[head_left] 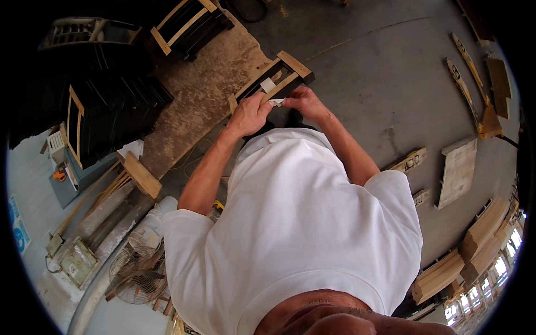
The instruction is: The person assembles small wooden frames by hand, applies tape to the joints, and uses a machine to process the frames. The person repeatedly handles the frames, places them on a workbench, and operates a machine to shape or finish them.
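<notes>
Close in front of my body, both hands meet at the near edge of a small frame [295, 65] of pale wood strips and dark parts. It rests at the edge of the worn brown workbench [206, 75]. My left hand [251, 115] is closed, pinching a small white piece [277, 103] that looks like paper or tape. From the other side my right hand [306, 104] pinches that piece too, its fingers bent. Another white slip [267, 85] lies across the frame just beyond the hands. My fingertips are partly hidden.
On the bench's far end stands a similar frame [187, 25]. Dark stacked panels [120, 106] fill the left side. A fan [137, 273] and a white bucket [148, 229] stand at lower left. Boards [458, 173] and wood stacks [438, 273] lie on the right.
</notes>
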`<state>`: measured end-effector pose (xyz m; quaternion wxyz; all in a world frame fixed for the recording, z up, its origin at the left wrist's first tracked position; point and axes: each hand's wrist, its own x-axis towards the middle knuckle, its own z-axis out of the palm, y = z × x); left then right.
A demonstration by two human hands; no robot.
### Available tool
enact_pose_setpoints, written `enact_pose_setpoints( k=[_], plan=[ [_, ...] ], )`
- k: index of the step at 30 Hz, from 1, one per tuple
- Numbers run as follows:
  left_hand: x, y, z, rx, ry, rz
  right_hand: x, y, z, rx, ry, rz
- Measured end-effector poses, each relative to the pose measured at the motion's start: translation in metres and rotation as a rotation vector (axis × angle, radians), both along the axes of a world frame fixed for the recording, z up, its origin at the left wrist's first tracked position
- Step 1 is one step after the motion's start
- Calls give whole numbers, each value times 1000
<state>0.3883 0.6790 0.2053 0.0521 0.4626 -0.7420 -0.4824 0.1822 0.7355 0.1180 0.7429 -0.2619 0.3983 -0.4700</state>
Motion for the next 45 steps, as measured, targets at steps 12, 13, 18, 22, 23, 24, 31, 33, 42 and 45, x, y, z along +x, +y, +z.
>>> enact_pose_setpoints(
  k=[12,13,18,22,23,24,31,33,42,45],
  plan=[
    [-12,17,-7,558,187,307,-14,-1,14,-74,374,199],
    [-13,17,-6,550,170,318,-17,0,18,-118,511,217],
    [-20,26,-14,167,17,174,-37,-17,120,-329,1215,160],
    [-24,28,-18,87,23,152,-31,-27,131,-575,1346,328],
    [-24,24,-16,148,42,172,-31,-20,118,-773,1423,311],
    [-24,23,-14,216,59,199,-29,-15,110,-975,1485,300],
    [-11,25,-36,182,34,170,-20,-26,88,-944,1433,494],
    [-9,23,-38,220,5,152,-17,-29,90,-922,1450,553],
    [-11,21,-21,159,-92,65,-14,-42,77,-853,1387,630],
    [-8,21,-24,133,-128,27,-14,-49,69,-851,1356,703]
  ],
)
